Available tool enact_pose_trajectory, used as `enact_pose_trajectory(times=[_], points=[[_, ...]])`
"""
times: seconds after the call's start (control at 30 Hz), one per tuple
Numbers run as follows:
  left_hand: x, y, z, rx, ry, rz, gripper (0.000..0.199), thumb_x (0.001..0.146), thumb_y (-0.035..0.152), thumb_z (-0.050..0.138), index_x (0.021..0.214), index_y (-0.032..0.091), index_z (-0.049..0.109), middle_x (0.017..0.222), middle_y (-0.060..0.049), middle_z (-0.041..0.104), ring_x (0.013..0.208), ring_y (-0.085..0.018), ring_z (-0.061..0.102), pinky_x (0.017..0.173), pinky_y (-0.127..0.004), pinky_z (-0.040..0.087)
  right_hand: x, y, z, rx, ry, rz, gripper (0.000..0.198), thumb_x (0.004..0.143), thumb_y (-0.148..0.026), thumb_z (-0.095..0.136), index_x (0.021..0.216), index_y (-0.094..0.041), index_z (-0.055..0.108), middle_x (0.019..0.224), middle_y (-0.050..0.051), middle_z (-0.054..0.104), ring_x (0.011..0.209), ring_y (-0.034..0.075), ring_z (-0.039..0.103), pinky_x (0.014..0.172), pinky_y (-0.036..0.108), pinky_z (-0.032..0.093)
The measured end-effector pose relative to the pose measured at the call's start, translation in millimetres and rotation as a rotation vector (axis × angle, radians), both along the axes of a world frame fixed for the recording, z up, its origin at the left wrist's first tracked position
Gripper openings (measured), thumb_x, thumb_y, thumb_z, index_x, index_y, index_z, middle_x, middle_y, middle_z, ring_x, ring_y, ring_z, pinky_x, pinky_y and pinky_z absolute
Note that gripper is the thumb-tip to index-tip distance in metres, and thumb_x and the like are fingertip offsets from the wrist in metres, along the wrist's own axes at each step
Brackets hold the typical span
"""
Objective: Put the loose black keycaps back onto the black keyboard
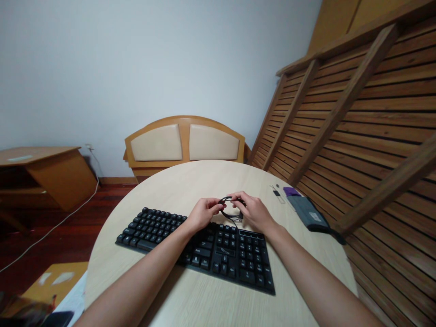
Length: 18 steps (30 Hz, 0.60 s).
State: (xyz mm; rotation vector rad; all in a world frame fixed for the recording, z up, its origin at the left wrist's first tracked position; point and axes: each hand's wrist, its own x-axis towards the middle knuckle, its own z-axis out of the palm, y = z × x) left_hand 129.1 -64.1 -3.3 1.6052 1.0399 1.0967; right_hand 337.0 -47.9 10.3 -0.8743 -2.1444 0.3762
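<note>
A black cable [234, 217] is gathered into a loose coil just behind the black keyboard [225, 251]. My left hand [204, 212] pinches the coil's left side between thumb and fingers. On the other side my right hand [251, 210] has its fingers curled round the upper right of the loops. From the coil a strand runs down to the keyboard's back edge. The keyboard lies flat and slightly slanted on the table, partly covered by my left forearm.
The round pale table [190, 181] bears a dark grey pouch [310, 213], a purple item [291, 191] and a small black tag with a cord [276, 193] at the right. Behind stands a headboard [185, 138]; wooden slats [340, 136] lean at the right. A white cord [64, 220] crosses the floor.
</note>
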Motion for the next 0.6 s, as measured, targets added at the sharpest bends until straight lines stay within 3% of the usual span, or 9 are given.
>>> enact_pose_trajectory(times=[0.17,0.33,0.47,0.6], points=[[-2,-1,-1.3,-0.005,0.033,-0.034,0.037,0.078,0.047,0.066,0.087,0.011,0.073,0.063,0.001,0.056,0.059,-0.012,0.041,0.056,-0.024,0.028,-2,0,-3,-0.092,0.061,0.113,0.011,0.103,-0.029,0.043,0.101,-0.023,0.052,0.122,0.010,0.072,0.098,0.017,0.073,0.082,0.031,0.056],[0,-6,1.9,0.012,0.072,-0.019,0.032,0.081,0.042,0.064,0.086,0.012,0.072,0.067,0.000,0.059,0.063,-0.014,0.044,0.060,-0.025,0.032,0,-2,2,-0.030,0.053,0.083,0.009,0.095,-0.031,0.060,0.100,-0.024,0.063,0.125,0.008,0.070,0.114,0.023,0.066,0.100,0.040,0.048],[2,-8,5.0,0.025,0.093,-0.010,0.029,0.082,0.040,0.064,0.087,0.012,0.072,0.069,0.000,0.060,0.065,-0.014,0.046,0.061,-0.025,0.033,0,-3,9,0.036,0.093,0.007,0.011,0.094,-0.033,0.064,0.092,-0.024,0.070,0.106,0.008,0.071,0.106,0.025,0.063,0.100,0.042,0.045],[2,-6,1.8,0.019,0.096,-0.016,0.028,0.084,0.039,0.063,0.087,0.012,0.070,0.070,-0.001,0.061,0.063,-0.014,0.047,0.060,-0.025,0.034,-3,-3,10,0.022,0.159,-0.043,0.016,0.093,-0.035,0.065,0.087,-0.022,0.071,0.089,0.007,0.068,0.091,0.023,0.062,0.087,0.038,0.048]])
